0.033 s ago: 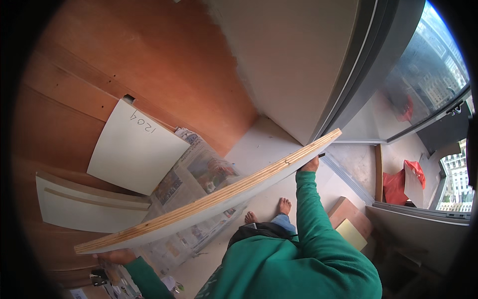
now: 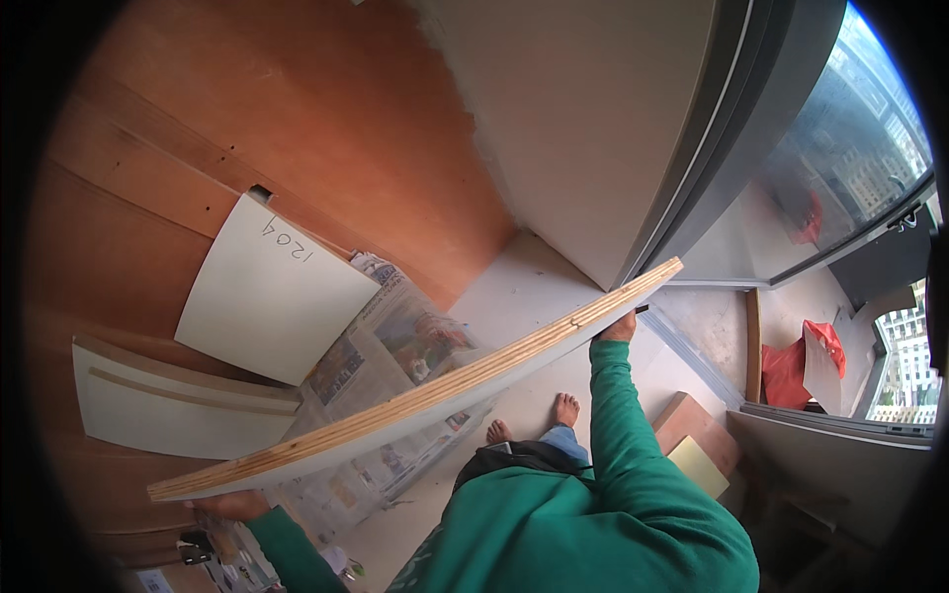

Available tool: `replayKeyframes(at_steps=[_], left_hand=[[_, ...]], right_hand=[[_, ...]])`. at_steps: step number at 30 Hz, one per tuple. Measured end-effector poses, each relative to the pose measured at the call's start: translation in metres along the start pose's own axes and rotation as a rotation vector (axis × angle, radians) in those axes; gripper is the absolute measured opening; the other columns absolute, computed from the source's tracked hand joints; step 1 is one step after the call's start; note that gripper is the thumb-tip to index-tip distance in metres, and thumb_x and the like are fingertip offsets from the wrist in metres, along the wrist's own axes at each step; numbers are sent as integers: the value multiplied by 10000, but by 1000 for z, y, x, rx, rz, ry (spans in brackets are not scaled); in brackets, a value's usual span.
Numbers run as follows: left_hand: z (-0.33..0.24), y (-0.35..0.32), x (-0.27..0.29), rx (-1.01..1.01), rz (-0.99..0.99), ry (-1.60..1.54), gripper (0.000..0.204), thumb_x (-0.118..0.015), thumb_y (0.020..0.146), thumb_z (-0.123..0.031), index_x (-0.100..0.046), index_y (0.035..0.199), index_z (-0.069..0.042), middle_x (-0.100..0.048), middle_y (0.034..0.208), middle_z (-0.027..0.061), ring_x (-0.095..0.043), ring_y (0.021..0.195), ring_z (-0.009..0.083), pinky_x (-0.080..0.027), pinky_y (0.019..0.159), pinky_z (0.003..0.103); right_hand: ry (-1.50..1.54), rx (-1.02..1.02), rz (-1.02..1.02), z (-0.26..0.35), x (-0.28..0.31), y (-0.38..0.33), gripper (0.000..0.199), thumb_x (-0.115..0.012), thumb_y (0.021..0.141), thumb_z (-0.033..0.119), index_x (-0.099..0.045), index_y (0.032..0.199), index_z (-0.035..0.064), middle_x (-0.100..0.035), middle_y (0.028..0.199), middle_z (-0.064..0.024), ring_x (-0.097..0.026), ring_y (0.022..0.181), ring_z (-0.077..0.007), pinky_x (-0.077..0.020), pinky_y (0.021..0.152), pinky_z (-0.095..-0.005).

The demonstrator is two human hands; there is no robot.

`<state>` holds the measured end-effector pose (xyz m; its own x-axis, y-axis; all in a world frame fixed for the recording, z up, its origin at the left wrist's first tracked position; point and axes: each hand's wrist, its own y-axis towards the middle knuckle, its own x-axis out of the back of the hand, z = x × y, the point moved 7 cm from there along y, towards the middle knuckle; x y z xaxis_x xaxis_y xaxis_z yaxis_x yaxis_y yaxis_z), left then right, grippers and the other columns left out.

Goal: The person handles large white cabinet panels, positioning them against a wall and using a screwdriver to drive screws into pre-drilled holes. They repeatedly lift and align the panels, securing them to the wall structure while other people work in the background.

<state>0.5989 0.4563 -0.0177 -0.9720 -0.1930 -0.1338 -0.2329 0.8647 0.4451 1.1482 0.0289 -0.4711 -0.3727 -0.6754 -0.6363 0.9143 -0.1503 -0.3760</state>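
A long plywood board [image 2: 425, 398] spans the view on a slant, its layered edge facing up and a pale face turned toward me. Its left end rests against my left hand [image 2: 232, 506], whose fingers go under the board and are partly hidden. Near the raised right end, my right hand [image 2: 617, 329] grips the board from my side, its fingers mostly behind it. A short dark stick-like piece [image 2: 643, 309] pokes out beside that hand; its kind I cannot make out.
Newspaper and clear plastic sheeting [image 2: 346, 351] cover part of the floor. Two white panels [image 2: 272, 292] lean against the orange-brown wood wall [image 2: 326, 128]. At right stand a sliding glass door frame [image 2: 682, 138], a wooden block [image 2: 697, 430] and a red bag [image 2: 786, 374].
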Motion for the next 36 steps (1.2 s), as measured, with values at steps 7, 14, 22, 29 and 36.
replayKeyframes(at_steps=[7, 14, 22, 29, 36], left_hand=[[54, 44, 99, -129, 12, 179, 730, -264, 1032, -654, -313, 1534, -127, -383, 1503, 140, -450, 1330, 287, -372, 1152, 483], [44, 8, 47, -80, -154, -245, 694, -363, 1052, -575, -333, 1532, -74, -400, 1476, 86, -403, 1298, 251, -291, 1126, 376], [17, -15, 51, -34, -145, -230, 868, -278, 1026, -682, -360, 1511, 32, -402, 1542, 151, -397, 1390, 269, -280, 1175, 368], [-1, -28, 32, -67, -177, -116, 857, -298, 1032, -663, -251, 1562, 8, -338, 1571, 149, -358, 1416, 257, -264, 1188, 358], [4, -34, 37, -33, -213, -129, 848, -289, 1034, -661, -275, 1551, 11, -374, 1545, 155, -382, 1397, 259, -276, 1179, 347]], right_hand=[[-153, 141, 47, -5, 3, -5, 443, -558, 992, 397, -663, 1114, -15, -699, 1013, -152, -678, 932, -275, -554, 848, -403], [-18, -68, 183, -21, 64, 60, 505, -506, 944, 427, -558, 1261, 36, -628, 1172, -173, -642, 1010, -308, -563, 879, -473], [-342, 275, 151, 35, -6, 12, 543, -590, 964, 410, -551, 1340, 21, -638, 1229, -183, -654, 1051, -317, -563, 925, -485], [-150, 115, 94, 45, -30, 17, 534, -590, 956, 386, -575, 1324, -2, -652, 1211, -201, -668, 1037, -341, -567, 923, -505], [-181, 139, 101, 48, -41, 24, 540, -590, 953, 386, -574, 1325, -4, -652, 1212, -204, -667, 1042, -340, -566, 925, -503]])
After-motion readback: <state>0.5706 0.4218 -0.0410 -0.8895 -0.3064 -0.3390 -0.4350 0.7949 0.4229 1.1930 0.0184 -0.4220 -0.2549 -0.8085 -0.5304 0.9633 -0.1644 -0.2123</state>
